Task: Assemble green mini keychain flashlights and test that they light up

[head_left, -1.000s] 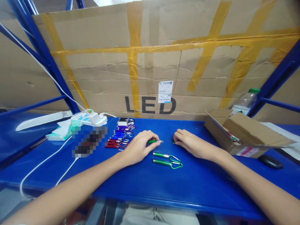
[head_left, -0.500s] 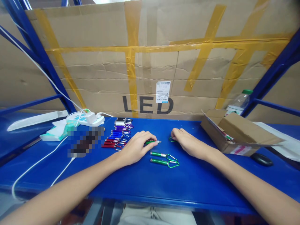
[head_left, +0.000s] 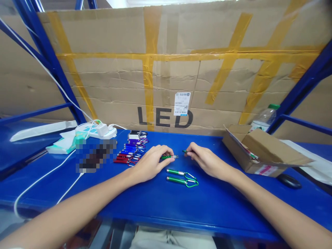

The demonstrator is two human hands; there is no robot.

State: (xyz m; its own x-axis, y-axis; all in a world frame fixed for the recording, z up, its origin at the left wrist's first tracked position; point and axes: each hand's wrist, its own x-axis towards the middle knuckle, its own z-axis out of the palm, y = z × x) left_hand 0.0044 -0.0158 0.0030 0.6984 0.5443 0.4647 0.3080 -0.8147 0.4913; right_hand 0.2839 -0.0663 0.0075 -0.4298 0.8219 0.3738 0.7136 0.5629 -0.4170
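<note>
My left hand (head_left: pixel 153 162) pinches a green keychain flashlight (head_left: pixel 166 157) between thumb and fingers, its silvery end pointing right. Across a small gap, my right hand (head_left: pixel 201 155) is closed on a small green part (head_left: pixel 184 151), mostly hidden by the fingertips; its exact kind does not show. Just in front of my hands lie two more green flashlights, an upper one (head_left: pixel 175 172) and a lower one (head_left: pixel 176 180), with green carabiner clips (head_left: pixel 192 184) at their right ends. Left of my left hand, a column of several flashlights (head_left: pixel 132 146) in black, silver, purple, blue and red lies on the table.
An opened cardboard box (head_left: pixel 261 166) stands at the right, with a black mouse (head_left: pixel 289 181) before it and a bottle (head_left: pixel 267 116) behind. A power strip (head_left: pixel 111 132), tissue pack (head_left: pixel 61 145) and cables occupy the left. A large carton (head_left: pixel 116 86) closes off the back.
My right hand has shifted slightly left and turned, bringing the small green part closer to the flashlight's silvery end. My left hand keeps its hold. The camera view has moved slightly.
</note>
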